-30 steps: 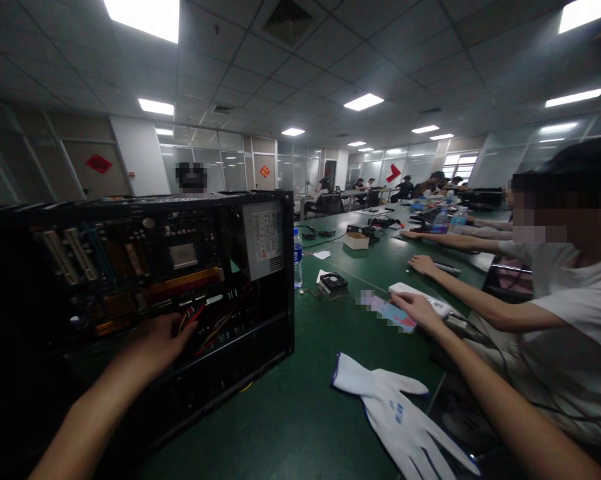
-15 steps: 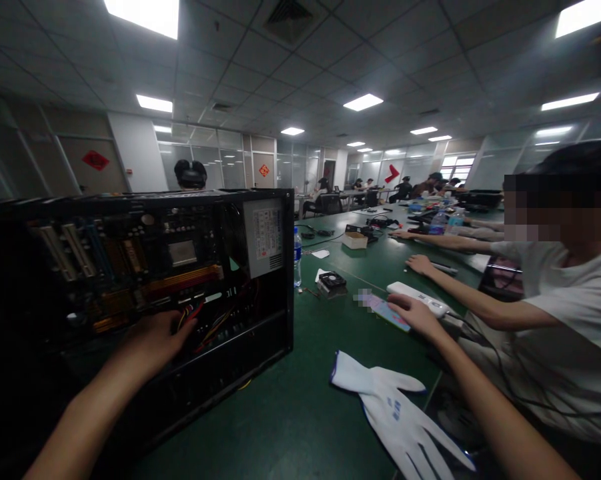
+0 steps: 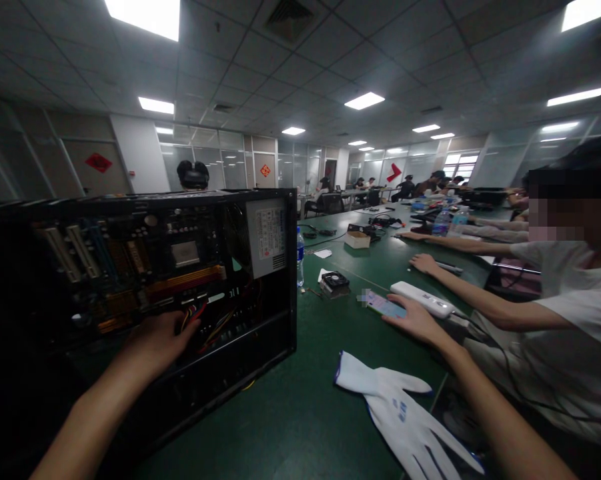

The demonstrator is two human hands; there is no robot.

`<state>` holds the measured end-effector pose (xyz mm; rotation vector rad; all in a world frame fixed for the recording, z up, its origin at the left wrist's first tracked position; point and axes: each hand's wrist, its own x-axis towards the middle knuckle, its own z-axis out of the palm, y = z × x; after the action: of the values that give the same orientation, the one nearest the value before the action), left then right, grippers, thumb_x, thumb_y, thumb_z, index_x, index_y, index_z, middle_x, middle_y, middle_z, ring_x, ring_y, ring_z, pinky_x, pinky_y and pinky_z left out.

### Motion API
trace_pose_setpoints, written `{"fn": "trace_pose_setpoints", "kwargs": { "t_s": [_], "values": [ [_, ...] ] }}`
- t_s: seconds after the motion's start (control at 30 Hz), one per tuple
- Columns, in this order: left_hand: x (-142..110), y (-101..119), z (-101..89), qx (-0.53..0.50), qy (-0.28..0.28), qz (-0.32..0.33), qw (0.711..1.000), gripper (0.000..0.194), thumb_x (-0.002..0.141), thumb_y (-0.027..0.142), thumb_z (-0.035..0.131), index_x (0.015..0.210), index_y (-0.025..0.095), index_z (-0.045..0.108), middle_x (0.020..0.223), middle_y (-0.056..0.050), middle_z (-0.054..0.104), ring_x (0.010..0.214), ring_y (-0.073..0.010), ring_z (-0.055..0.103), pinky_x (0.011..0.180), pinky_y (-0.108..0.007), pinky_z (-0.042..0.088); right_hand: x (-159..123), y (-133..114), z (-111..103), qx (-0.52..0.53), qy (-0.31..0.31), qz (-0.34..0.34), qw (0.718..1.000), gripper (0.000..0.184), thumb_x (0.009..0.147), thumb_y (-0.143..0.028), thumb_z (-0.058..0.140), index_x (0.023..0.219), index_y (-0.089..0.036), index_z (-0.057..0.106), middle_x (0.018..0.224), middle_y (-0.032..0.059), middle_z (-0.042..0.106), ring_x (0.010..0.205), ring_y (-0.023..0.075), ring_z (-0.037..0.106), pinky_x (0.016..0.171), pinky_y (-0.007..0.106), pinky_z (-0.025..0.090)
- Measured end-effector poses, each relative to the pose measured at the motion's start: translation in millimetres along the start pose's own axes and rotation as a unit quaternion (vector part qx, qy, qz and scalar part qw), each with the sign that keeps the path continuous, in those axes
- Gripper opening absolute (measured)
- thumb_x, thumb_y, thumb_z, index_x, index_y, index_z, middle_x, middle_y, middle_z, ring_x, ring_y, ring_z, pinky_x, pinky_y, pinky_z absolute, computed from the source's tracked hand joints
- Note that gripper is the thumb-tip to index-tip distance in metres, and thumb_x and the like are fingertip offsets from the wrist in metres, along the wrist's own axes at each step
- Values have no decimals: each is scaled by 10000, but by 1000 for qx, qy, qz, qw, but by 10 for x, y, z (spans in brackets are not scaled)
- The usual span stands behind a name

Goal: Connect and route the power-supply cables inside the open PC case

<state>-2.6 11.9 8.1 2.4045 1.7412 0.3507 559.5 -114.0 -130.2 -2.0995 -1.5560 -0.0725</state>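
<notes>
Head view. Left hand (image 3: 153,337) no different from a moment ago: inside the open case (image 3: 292,280), thumb and fingers pinching the wires (image 3: 194,312) below the board (image 3: 185,253). Case upright at the near left of the table (image 3: 275,420).

The change is at right. Right hand (image 3: 420,325) has shifted across the phone (image 3: 384,304), covering more of its near end; thumb and fingers touch it. Can't tell whether the grip is firm. Phone flat, toward the table's right edge, just beside the power strip (image 3: 420,299). Both hands look occupied, well apart, so the wires have only the left, I judge.

Glove (image 3: 393,403) at the near right edge, unworn; cooler (image 3: 335,283) between case and phone.
</notes>
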Motion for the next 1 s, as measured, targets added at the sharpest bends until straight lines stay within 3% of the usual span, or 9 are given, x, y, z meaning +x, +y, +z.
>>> {"fn": "trace_pose_setpoints", "kwargs": {
  "t_s": [0.27, 0.53, 0.7, 0.77, 0.9, 1.0],
  "values": [
    [12, -35, 39, 12, 18, -1, 1000, 490, 869, 532, 363, 955, 173, 685, 935, -134, 726, 860, -298, 674, 696, -346, 451, 2, -11, -5, 8, 10, -5, 1000, 654, 722, -565, 634, 1240, -167, 600, 1296, 143, 601, 1190, 342, 550, 1050, 457, 392],
    [-123, 121, -66, 85, 67, -19, 994, 453, 863, 505, 420, 1061, 146, 614, 962, -168, 704, 850, -317, 672, 678, -349, 452, 15, 26, 29, 31, 70, 31, 997, 572, 842, -613, 408, 1111, -169, 647, 1203, 146, 651, 1143, 336, 577, 1005, 447, 428],
    [-176, 186, -104, 69, 51, 28, 996, 355, 880, 453, 440, 1031, 194, 630, 900, -102, 715, 794, -249, 671, 644, -294, 430, 53, 127, 66, 50, 94, 30, 994, 492, 838, -553, 392, 1003, -184, 672, 1113, 144, 690, 1065, 350, 610, 975, 481, 434],
    [-216, 240, -127, 117, 61, 38, 991, 395, 901, 480, 397, 989, 203, 665, 871, -109, 716, 785, -265, 670, 634, -305, 424, 54, 131, 71, 51, 102, 29, 993, 480, 834, -547, 396, 983, -183, 672, 1090, 147, 697, 1038, 347, 619, 950, 474, 448],
    [-292, 349, -182, 190, 103, 11, 976, 479, 934, 489, 320, 1030, 196, 687, 881, -138, 720, 808, -286, 674, 641, -319, 432, 27, 39, 9, 52, 152, 11, 987, 436, 826, -526, 411, 934, -188, 664, 1038, 152, 703, 972, 322, 640, 895, 438, 472],
    [-304, 373, -202, 187, 122, 2, 975, 496, 949, 463, 287, 987, 202, 707, 863, -129, 727, 795, -273, 680, 649, -316, 438, -25, -240, -128, 46, 168, -52, 983, 378, 851, -488, 424, 891, -193, 658, 973, 143, 705, 903, 292, 650, 840, 411, 484]
  ]
}}
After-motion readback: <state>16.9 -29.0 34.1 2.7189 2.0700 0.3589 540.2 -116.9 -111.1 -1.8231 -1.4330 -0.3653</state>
